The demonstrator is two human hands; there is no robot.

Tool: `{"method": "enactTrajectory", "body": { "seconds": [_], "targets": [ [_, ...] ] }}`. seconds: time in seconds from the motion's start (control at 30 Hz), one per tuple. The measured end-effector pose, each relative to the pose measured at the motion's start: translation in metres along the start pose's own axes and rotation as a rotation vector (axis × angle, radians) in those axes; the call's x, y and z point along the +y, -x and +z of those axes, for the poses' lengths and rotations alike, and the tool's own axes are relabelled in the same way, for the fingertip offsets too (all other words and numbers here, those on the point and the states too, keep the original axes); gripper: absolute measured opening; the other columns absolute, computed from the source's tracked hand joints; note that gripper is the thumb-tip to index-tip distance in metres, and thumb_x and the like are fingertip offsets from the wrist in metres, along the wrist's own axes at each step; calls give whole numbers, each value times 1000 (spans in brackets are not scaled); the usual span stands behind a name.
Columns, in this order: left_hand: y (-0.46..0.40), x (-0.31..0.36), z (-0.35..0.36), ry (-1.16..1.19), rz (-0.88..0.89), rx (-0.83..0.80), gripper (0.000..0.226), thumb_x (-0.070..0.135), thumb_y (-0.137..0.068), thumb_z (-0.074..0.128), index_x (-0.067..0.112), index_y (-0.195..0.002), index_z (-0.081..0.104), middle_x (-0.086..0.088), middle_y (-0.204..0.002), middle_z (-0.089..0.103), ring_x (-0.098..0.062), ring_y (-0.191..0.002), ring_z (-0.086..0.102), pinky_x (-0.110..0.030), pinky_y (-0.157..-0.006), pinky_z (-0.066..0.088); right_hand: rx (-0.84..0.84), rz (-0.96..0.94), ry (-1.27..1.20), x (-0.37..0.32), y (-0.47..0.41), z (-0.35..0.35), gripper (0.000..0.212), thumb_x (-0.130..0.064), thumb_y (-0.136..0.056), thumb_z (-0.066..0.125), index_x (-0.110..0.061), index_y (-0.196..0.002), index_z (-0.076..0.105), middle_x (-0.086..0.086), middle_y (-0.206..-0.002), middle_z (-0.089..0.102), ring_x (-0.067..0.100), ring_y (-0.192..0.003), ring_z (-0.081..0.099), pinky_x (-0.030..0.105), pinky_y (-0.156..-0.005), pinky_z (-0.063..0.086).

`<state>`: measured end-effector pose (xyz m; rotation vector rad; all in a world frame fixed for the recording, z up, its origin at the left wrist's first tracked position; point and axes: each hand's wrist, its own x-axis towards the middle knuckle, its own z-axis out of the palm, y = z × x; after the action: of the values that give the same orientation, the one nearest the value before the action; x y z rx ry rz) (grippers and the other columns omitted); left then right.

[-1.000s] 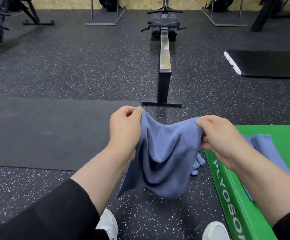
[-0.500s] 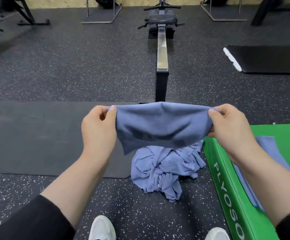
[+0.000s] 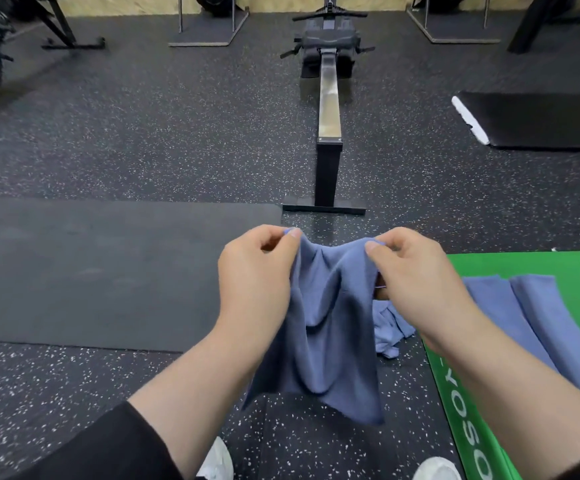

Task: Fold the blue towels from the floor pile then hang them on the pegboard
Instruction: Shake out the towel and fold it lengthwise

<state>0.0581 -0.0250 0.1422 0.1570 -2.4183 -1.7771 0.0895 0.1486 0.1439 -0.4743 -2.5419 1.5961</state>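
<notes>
Speckled gym floor [image 3: 143, 140] wide ahead, left hand [image 3: 257, 275] and right hand [image 3: 416, 278] each with grip pinched on blue towel [image 3: 330, 334] top corners

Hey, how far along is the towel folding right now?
Done: folded towels lie on the green box. In hand: left hand and right hand pinch the top corners of one blue towel, hanging unfolded. Left: the floor pile behind it; no pegboard is in view, so nothing shows as hung.

A black speckled rubber floor [image 3: 164, 140] is spreading across the gym, with a dark mat [image 3: 91, 271] lying on the left. A rowing machine [image 3: 328, 109] is standing ahead, a green plyo box [image 3: 523, 268] sitting at right.
</notes>
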Motion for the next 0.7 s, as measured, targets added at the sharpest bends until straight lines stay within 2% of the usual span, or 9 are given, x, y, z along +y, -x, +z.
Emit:
{"method": "enactTrajectory", "body": {
  "seconds": [0.03, 0.1, 0.13, 0.2, 0.3, 0.43, 0.53, 0.6, 0.7],
  "targets": [
    [3, 1, 3, -39, 25, -21, 13, 28, -91, 71, 27, -79, 76, 16, -73, 72, 6, -62, 57, -11, -62, 43, -18, 4, -34, 0, 0, 4, 16, -34, -86, 57, -23, -84, 68, 6, -76, 73, 33, -79, 70, 52, -74, 61],
    [10, 1, 10, -106, 75, -58, 10, 30, -89, 73, 30, -80, 76, 15, -77, 70, 2, -69, 60, -13, -66, 44, -51, 40, -184, -1, 0, 11, 14, -20, -96, 61, -18, -85, 69, 8, -75, 72, 22, -70, 67, 35, -62, 61],
    [14, 0, 13, -129, 97, -71, 9, 30, -89, 74, 31, -81, 76, 14, -78, 68, 0, -72, 61, -13, -66, 43, -78, 63, -268, -4, 2, 14, 14, -12, -98, 60, -11, -88, 69, 6, -71, 70, 15, -64, 66, 27, -56, 58],
    [17, -1, 17, -162, 130, -82, 8, 30, -88, 75, 31, -80, 76, 13, -76, 65, -4, -74, 60, -13, -65, 41, -122, 79, -364, -8, 5, 19, 15, -5, -99, 57, 1, -92, 69, 4, -67, 70, 8, -60, 65, 21, -55, 55],
    [16, -2, 18, -161, 142, -72, 10, 28, -88, 76, 30, -78, 75, 12, -77, 65, -6, -75, 61, -14, -65, 42, -134, 70, -408, -10, 6, 24, 19, -5, -99, 56, -1, -92, 73, 14, -82, 76, 12, -70, 70, 22, -62, 56],
    [16, -1, 17, -135, 119, -88, 12, 27, -90, 74, 27, -78, 76, 12, -81, 67, -4, -78, 62, -11, -65, 41, -145, 80, -439, -12, 7, 25, 23, -3, -100, 53, -2, -92, 75, 15, -86, 77, 16, -75, 72, 25, -68, 59],
    [21, 1, 19, -92, 126, -137, 17, 26, -95, 68, 20, -86, 80, 7, -85, 67, -4, -81, 61, -9, -67, 39, -135, 37, -391, -11, 8, 24, 27, -7, -101, 53, -4, -90, 77, 21, -86, 75, 18, -76, 69, 35, -74, 58],
    [25, 5, 21, -46, 108, -194, 20, 23, -100, 61, 21, -95, 79, 7, -95, 66, 0, -89, 60, -6, -72, 40, -148, -1, -359, -11, 8, 25, 27, -14, -102, 53, -6, -94, 77, 22, -91, 74, 20, -81, 69, 43, -81, 59],
    [30, 13, 21, -53, 75, -345, 26, 11, -101, 50, 16, -97, 75, 9, -104, 64, 0, -94, 58, -8, -77, 41, -179, 63, -480, -11, 8, 24, 20, -15, -102, 57, -7, -102, 75, 14, -93, 77, 22, -90, 75, 33, -86, 61]
  ]
}}
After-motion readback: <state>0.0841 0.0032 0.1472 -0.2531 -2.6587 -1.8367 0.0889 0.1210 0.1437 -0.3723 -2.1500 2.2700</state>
